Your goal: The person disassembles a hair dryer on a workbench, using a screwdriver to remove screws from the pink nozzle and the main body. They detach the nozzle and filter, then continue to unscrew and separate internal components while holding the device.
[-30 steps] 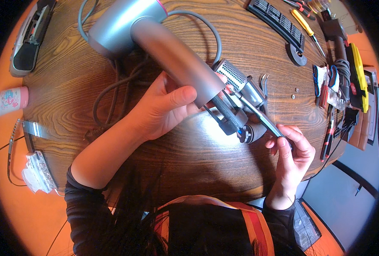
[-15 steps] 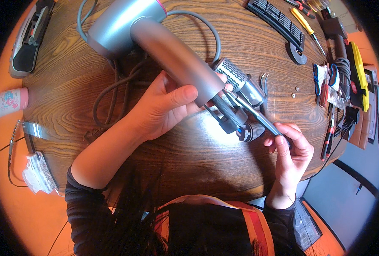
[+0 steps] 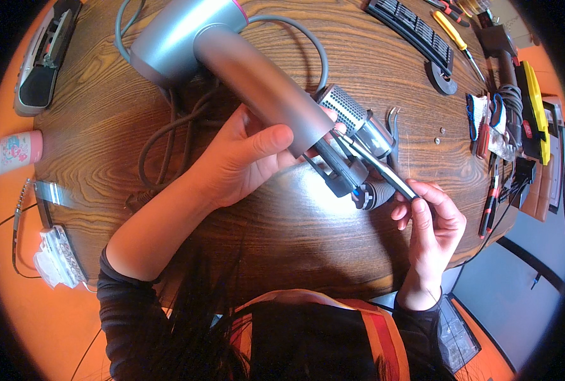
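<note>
A grey hair dryer [image 3: 257, 82] hangs slanted over the table, its handle's open end toward me. My left hand [image 3: 247, 149] is closed round the lower handle, thumb on top, other fingers partly hidden beneath. From the open end sticks out a black inner part [image 3: 341, 174] with wires and a ribbed cord sleeve [image 3: 378, 195]. My right hand [image 3: 432, 213] pinches slim silver tweezers [image 3: 384, 168], their tips at the handle's rim beside the inner part. Just beyond lies a perforated metal cylinder [image 3: 344, 106] with a shiny band.
The dryer's grey cord [image 3: 162, 143] loops on the wooden table [image 3: 263, 247]. Bent-tip tool [image 3: 394, 130] and small metal bits [image 3: 437, 141] lie to the right. Further right are a black rack [image 3: 416, 35], a yellow screwdriver [image 3: 451, 30] and gloves [image 3: 478, 117]. A cup [image 3: 19, 151] stands left.
The tweezers have shifted slightly, and their shaft shows brighter. My right hand has moved a little with them. The dryer and my left hand stay almost where they were.
</note>
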### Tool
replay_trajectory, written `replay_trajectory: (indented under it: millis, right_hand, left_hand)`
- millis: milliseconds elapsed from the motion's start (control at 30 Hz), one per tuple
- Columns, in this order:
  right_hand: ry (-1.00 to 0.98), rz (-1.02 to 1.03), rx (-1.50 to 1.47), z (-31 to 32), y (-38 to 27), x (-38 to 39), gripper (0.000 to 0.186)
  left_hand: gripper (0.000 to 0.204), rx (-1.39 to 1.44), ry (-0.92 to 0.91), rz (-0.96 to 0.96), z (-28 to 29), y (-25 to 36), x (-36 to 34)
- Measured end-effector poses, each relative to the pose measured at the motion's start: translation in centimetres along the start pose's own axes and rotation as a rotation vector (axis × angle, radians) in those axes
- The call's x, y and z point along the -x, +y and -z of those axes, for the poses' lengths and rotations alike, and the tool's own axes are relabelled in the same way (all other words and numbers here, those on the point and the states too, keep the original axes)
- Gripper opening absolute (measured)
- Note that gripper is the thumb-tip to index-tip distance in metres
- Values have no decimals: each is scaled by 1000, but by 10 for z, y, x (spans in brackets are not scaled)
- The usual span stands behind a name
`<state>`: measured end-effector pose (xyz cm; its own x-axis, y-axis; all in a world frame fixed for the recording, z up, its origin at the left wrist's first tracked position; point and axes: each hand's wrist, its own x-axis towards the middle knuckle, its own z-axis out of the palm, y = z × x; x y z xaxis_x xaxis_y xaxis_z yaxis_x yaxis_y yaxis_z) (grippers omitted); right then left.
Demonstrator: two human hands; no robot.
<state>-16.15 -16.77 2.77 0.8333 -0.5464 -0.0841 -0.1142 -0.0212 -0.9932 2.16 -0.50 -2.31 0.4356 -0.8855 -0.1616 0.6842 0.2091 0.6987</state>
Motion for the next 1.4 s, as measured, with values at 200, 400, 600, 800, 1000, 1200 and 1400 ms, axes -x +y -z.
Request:
replay_trajectory:
  millis: [200,400,600,800,1000,1200,1400]
  right_hand:
    - [18,-78,-63,-3,-4,4,19]
    - [-9,226,274,-1,-1,0,18]
    - [7,288,268,0,3,-1,23]
    - [18,-14,105,-3,0,10,35]
    - [32,125,-78,-7,4,10,21]
    - [-35,63,-342,-11,6,12,22]
    - [71,100,-78,-10,5,11,23]
  left_hand:
    - [73,-11,0,5,0,0,0]
    - [73,-1,-4,4,1,-1,0]
    - [73,-8,8,-10,1,-1,0]
    - [73,6,-3,-8,1,-2,1]
    - [72,10,-25,-11,1,-1,0]
    - [72,17,12,-6,2,-1,1]
    - [72,23,-12,-14,2,-1,0]
